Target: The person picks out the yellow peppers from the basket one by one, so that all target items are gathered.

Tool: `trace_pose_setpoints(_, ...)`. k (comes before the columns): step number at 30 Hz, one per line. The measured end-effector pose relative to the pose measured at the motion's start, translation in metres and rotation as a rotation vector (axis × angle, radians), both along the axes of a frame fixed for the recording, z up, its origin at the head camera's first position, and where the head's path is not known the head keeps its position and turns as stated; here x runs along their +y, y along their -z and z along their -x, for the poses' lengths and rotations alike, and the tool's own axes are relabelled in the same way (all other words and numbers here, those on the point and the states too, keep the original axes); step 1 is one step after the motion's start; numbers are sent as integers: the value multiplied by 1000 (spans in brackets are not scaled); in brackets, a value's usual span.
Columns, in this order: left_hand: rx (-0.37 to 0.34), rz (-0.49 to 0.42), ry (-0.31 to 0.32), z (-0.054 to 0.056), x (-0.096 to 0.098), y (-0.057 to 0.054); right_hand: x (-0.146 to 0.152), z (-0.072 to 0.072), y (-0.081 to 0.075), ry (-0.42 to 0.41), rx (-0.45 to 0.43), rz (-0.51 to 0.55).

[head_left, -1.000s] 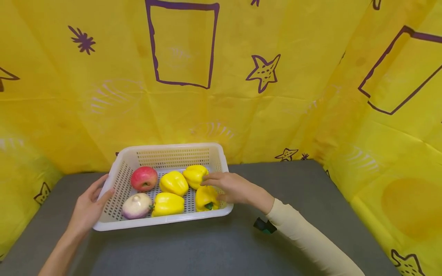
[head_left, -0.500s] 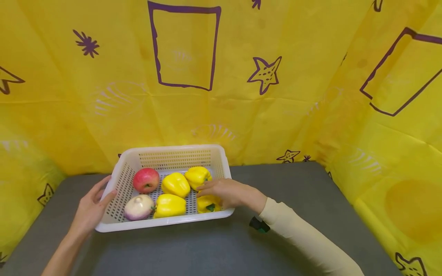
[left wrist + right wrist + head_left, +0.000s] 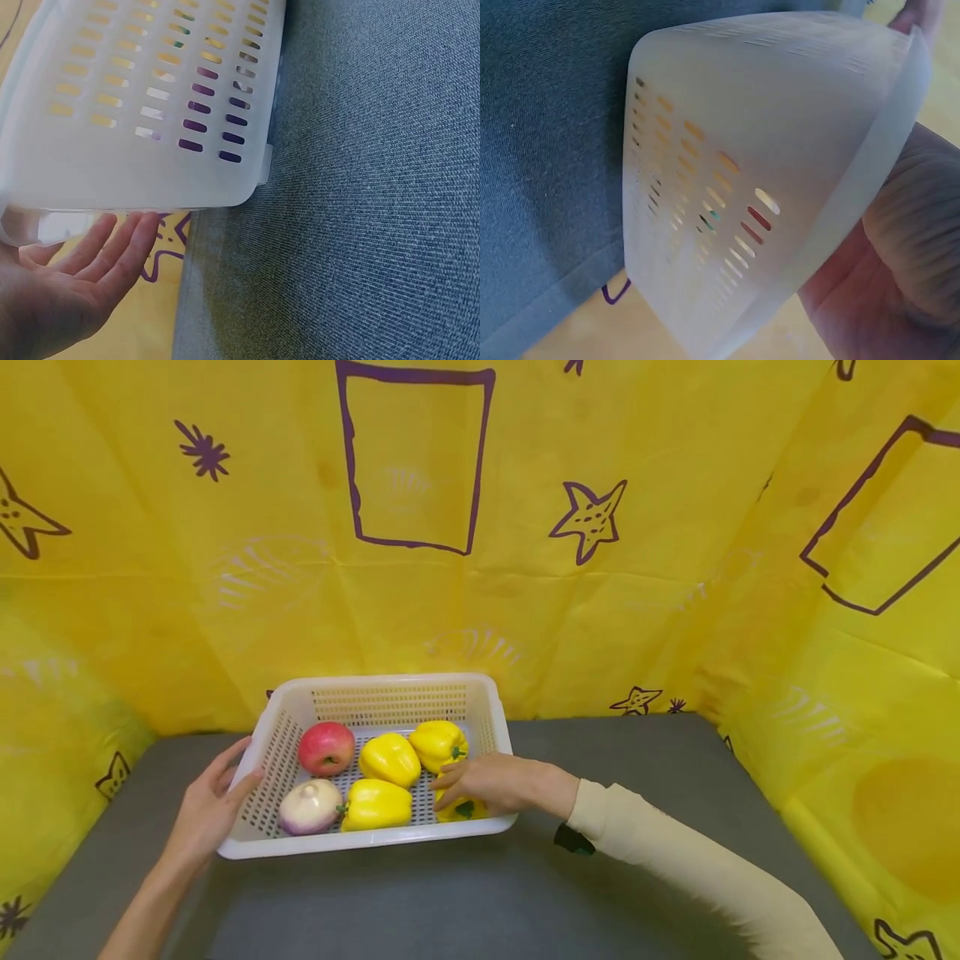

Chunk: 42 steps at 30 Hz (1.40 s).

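A white plastic basket (image 3: 337, 845) sits on the grey table, holding several yellow bell peppers, a red apple (image 3: 326, 748) and a white-and-purple turnip (image 3: 310, 807). At the basket's left end my left hand (image 3: 206, 814) grips the rim, thumb over the edge and fingers along the outside wall (image 3: 105, 259). My right hand (image 3: 504, 785) reaches over the right rim, its fingers around the front-right yellow bell pepper (image 3: 452, 815) and covering much of it. In the right wrist view the basket's wall (image 3: 780, 97) hides the fingertips.
Other yellow bell peppers lie beside it: one at the back (image 3: 438, 745), one in the middle (image 3: 390, 759), one in front (image 3: 377, 804). Yellow cloth (image 3: 517, 610) with purple drawings walls the back and sides of the grey table (image 3: 465, 902).
My right hand has lowered from above the front-right bell pepper and its fingers have closed around it. The left hand stays at the basket's rim. The head view has shifted slightly.
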<state>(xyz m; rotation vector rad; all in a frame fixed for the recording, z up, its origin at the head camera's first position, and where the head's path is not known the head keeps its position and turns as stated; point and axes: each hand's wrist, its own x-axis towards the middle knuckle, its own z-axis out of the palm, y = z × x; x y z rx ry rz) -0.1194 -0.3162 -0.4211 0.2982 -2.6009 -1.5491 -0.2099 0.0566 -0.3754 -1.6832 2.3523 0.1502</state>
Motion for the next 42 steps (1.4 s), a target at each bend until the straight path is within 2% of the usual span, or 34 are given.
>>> trace_pose_setpoints(3,2,14,-7,1,0,-1,-2,0,-1,6,-1,-23)
trace_pose_setpoints(7,-2,18,-14,1,-1,-2,-8,0,0,11,45,-67)
trace_pose_setpoints(15,-22,21,-23,-2,-1,-1,-19,-4,7,-65,269,-117)
trace_pose_setpoints(18,-20,19,-21,-2,-1,-1,-20,-5,9,-80,312,-99)
trace_pose_setpoints(26,-9,24,-32,-3,-2,-3,-22,-1,11,-40,337,-77)
trace_pose_setpoints(32,-10,19,-33,-3,-2,-3,-22,2,12,15,319,-46)
trace_pose_setpoints(36,-9,14,-29,-2,-3,-2,-18,2,13,14,311,-16)
trace_pose_setpoints(42,-15,-14,-10,-2,0,0,-8,-2,9,-5,301,82)
